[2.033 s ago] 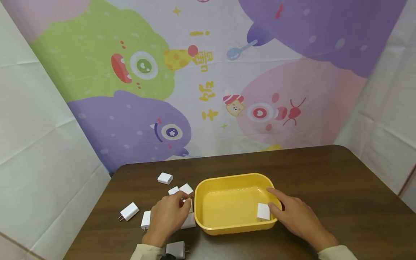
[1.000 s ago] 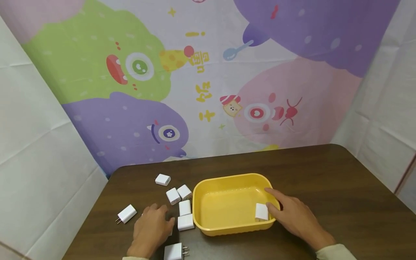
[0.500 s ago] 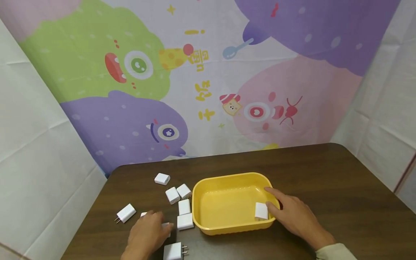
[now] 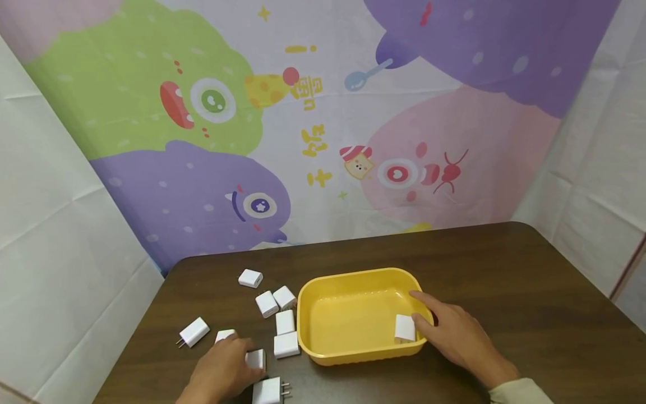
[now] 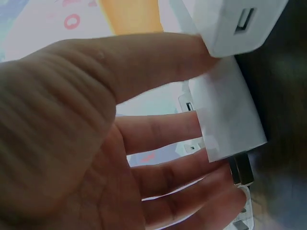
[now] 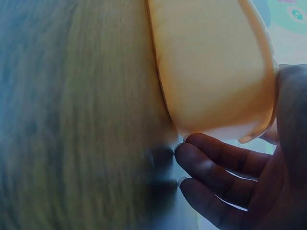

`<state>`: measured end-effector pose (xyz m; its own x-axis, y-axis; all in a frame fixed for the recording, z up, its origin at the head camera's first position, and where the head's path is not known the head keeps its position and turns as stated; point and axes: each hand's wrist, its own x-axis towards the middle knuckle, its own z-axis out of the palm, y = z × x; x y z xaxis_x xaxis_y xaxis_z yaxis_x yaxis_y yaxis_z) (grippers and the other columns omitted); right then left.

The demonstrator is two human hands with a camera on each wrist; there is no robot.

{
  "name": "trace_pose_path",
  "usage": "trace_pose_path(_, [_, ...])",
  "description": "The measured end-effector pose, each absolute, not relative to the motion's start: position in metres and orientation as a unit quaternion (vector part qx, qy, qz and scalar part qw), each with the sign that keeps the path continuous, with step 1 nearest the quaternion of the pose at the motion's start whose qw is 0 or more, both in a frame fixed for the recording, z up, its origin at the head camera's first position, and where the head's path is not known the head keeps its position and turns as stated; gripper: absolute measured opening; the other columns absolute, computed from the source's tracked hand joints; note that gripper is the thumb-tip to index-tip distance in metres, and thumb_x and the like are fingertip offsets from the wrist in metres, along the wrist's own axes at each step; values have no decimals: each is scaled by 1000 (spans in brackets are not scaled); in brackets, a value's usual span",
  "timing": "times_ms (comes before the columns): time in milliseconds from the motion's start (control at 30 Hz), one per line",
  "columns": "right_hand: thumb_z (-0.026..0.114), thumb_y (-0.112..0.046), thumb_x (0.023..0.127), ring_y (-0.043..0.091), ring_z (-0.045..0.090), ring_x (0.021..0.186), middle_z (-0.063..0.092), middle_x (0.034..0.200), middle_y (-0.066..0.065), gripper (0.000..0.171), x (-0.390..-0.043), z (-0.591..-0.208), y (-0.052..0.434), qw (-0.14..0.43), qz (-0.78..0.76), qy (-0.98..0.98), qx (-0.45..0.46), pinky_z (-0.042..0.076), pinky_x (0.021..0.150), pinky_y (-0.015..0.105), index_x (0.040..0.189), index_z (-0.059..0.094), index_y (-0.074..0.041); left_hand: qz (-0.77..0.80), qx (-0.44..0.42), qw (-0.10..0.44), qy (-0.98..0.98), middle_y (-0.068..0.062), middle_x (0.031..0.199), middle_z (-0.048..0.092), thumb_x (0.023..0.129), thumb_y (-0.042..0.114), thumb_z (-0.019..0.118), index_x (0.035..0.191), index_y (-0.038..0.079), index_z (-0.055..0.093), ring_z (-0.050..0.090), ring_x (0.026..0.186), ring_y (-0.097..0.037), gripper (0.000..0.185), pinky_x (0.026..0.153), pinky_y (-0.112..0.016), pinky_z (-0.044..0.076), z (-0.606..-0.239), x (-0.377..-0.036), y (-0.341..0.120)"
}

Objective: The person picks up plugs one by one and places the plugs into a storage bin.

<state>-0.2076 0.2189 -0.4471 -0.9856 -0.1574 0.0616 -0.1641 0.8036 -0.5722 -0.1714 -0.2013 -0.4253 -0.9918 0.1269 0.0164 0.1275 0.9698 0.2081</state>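
Two hands: both low over the dark worktop (image 4: 504,280), the left among loose chargers, the right at a tub.
Nearest charger: a white plug (image 4: 268,391) lies at the front edge, prongs pointing right, just beside the left hand.
Left hand: left hand (image 4: 218,373) lies palm down with its fingers reaching onto a white charger (image 4: 255,359); the wrist view shows the fingertips (image 5: 192,127) against the side of that white block (image 5: 228,112), thumb along the top, so it is pinching it, block on the wood.
Right hand: right hand (image 4: 454,336) sits at the tub's right end, thumb over the rim and fingers down the outer wall; the wrist view shows curled fingers (image 6: 211,160) under the tub's corner (image 6: 216,72), gripping it.
Yellow tub: yellow tub (image 4: 353,278) stands at the middle of the worktop, one white charger (image 4: 405,329) inside at its right end, just beside the thumb.
Left cluster: two blocks (image 4: 285,334) touch the tub's left wall, two more (image 4: 275,302) sit behind them, one pronged plug (image 4: 194,332) lies well to the left.
Farthest charger: a lone one (image 4: 250,278) lies behind the cluster.
Backdrop: a monster-print cloth (image 4: 323,112) hangs behind.
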Motion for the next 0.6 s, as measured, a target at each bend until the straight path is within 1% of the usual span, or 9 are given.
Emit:
trace_pose_path(133, [58, -48, 99, 27, 62, 110, 62, 135, 12, 53, -207, -447, 219, 7, 302, -949, 86, 49, 86, 56, 145, 54, -24, -94, -52, -1, -994, 0, 90, 65, 64, 31, 84, 95, 17, 74, 63, 88, -26, 35, 63, -50, 50, -425, -170, -201])
trace_pose_path(233, [58, -48, 99, 28, 62, 112, 61, 135, 12, 53, -208, -447, 219, 4, 302, -950, 85, 48, 88, 57, 146, 53, -24, -88, -38, -7, -995, -1, 93, 65, 66, 32, 83, 97, 18, 74, 64, 90, -27, 35, 61, -52, 49, -425, -169, -200])
trace_pose_path(400, [58, -46, 99, 29, 62, 112, 62, 135, 12, 52, -209, -447, 218, 0, 299, -950, 84, 48, 89, 57, 146, 53, -24, -81, -27, -8, -996, -5, 94, 65, 70, 36, 85, 95, 17, 73, 64, 84, -28, 34, 59, -51, 48, -425, -170, -197])
trace_pose_path(600, [58, -46, 99, 28, 63, 110, 62, 134, 12, 52, -208, -447, 218, 5, 296, -951, 86, 49, 87, 56, 145, 54, -24, -86, -38, 18, -995, -4, 90, 66, 72, 39, 85, 92, 16, 71, 66, 81, -29, 34, 60, -52, 50, -427, -171, -196])
